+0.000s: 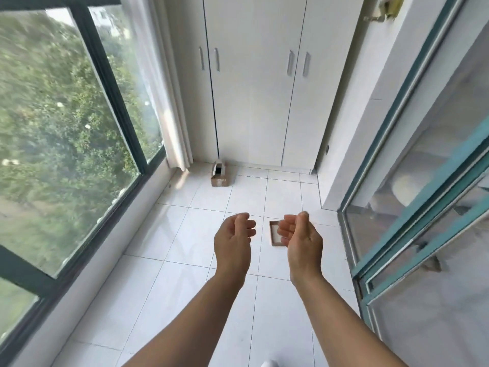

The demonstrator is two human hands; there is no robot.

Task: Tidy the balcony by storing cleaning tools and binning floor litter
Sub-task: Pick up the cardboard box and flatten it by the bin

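Nearest us, our two forearms reach out over the white tiled floor (169, 300), both bare, both ending in hands that carry nothing. Left hand (234, 238) loosely cupped, fingers curled inward, empty. Right hand (300, 235) likewise half-open, palm turned toward the left one, empty. Just beyond the right hand, partly hidden by its fingers, a flat brown-rimmed cardboard lid (274, 234) lies on the tiles; we take it for litter. Further off, at the foot of the white cupboard (259, 88), a small cardboard box (219, 177) stands on the floor with its top open, close to the curtain (169, 115). So two pieces of litter at least remain on the floor, neither touched. We judge the binning part not yet finished. No bin shows anywhere in view, so where the litter goes we cannot tell. No broom, mop or other cleaning tool shows either; whether those are already stored behind the closed cupboard doors or lie out of frame we cannot say. Surroundings: large window (66, 128) on the left with trees behind, sliding glass door (423, 181) with teal frame on the right. The strip of floor between them is narrow but bare, and nothing blocks the way to the lid or the box. A bend down looks needed for either.
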